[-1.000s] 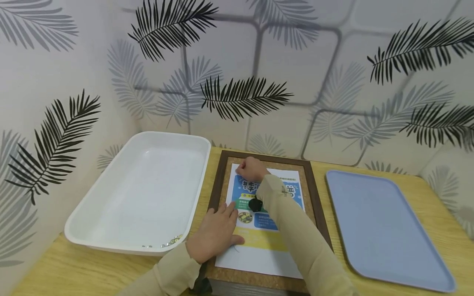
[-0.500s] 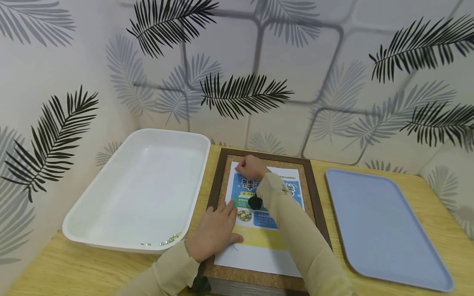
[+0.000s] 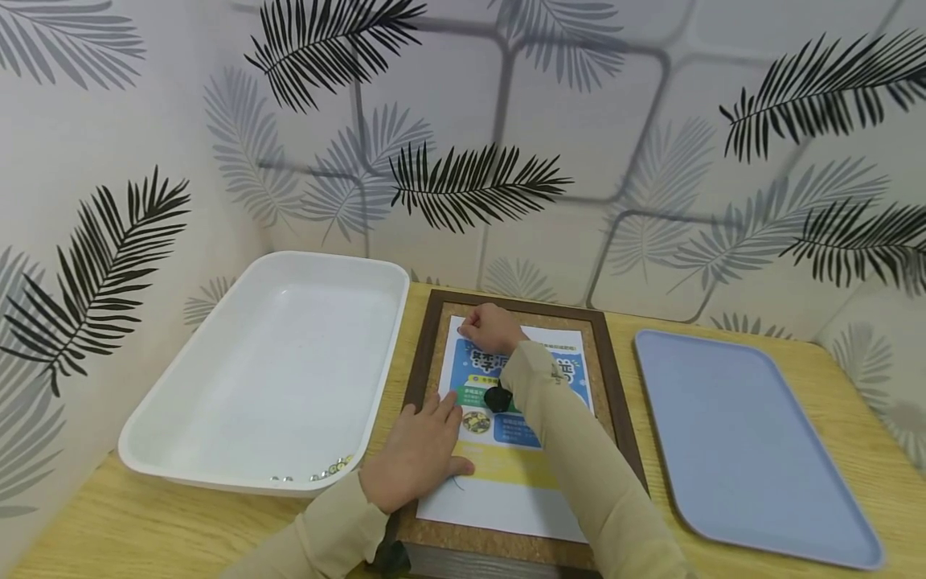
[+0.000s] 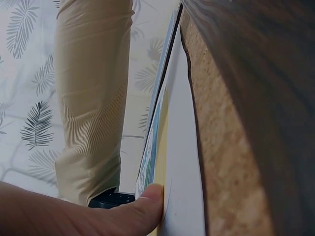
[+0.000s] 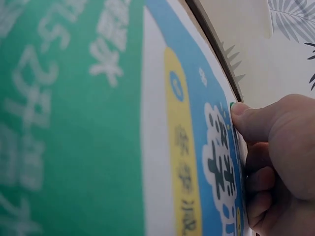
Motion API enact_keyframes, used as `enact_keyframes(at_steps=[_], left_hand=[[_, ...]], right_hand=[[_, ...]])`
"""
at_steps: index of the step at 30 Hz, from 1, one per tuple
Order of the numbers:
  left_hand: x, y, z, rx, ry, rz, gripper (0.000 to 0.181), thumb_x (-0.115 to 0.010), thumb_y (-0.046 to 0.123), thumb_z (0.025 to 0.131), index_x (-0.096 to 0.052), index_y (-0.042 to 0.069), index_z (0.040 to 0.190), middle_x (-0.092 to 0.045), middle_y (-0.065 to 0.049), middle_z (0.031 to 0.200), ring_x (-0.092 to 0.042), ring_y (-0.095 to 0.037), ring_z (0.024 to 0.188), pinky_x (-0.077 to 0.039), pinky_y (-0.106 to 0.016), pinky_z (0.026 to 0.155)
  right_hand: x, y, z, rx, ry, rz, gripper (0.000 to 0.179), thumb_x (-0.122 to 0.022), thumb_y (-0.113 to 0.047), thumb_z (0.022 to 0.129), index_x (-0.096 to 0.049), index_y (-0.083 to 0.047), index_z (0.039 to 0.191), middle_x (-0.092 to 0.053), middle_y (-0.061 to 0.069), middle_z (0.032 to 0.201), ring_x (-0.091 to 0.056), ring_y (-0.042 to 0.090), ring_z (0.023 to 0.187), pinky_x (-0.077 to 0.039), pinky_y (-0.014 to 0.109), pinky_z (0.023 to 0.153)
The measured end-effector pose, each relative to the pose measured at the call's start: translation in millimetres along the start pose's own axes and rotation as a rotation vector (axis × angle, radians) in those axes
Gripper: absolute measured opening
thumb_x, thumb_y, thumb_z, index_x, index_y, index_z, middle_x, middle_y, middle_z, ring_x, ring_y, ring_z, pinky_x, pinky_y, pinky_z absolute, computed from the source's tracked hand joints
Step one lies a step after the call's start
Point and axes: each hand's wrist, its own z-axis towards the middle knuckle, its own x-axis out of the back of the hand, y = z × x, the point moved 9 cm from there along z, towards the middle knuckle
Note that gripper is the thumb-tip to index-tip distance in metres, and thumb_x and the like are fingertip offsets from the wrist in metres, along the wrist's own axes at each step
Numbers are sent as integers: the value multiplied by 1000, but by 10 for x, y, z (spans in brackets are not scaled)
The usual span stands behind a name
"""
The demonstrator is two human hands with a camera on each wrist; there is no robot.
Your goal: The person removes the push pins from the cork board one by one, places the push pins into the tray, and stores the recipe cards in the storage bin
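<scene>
A printed poster (image 3: 499, 505) in blue, green and yellow lies on a cork board (image 3: 463, 537) with a dark brown frame. My left hand (image 3: 415, 458) rests flat on the poster's left edge, fingers spread, its thumb (image 4: 150, 201) on the paper in the left wrist view. At the poster's top left corner, my right hand (image 3: 493, 328) has its fingers curled. Its thumb presses a small green thumbtack (image 5: 233, 104), mostly hidden under the thumb tip in the right wrist view.
A white tray (image 3: 264, 366) stands to the left, with several small shiny thumbtacks (image 3: 336, 466) in its near right corner. A flat blue-grey tray (image 3: 752, 442) lies to the right on the wooden table (image 3: 145, 523). A leaf-patterned wall (image 3: 477, 104) rises close behind.
</scene>
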Motion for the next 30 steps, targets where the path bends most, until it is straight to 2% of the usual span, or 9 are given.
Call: enact_keyframes(at_steps=[19,30], left_hand=[[-9,9,6,4,-6,-35,74,-63,55,85,-52,3,136,-44,-14,148,-44,-32,135,-42,-49,99],[6,11,-6,7,-13,-16,74,-60,57,86,-51,3,137,-43,-14,149,-43,-31,136,-42,-48,100]], right_hand=[[-9,60,-8,12,42,43,18,-61,-24,94,-69,-8,92,-67,3,82,-56,13,69,-47,33,75],[13,16,-40,9,59,43,18,-60,-24,94,-70,-8,95,-68,3,85,-57,14,70,-48,34,78]])
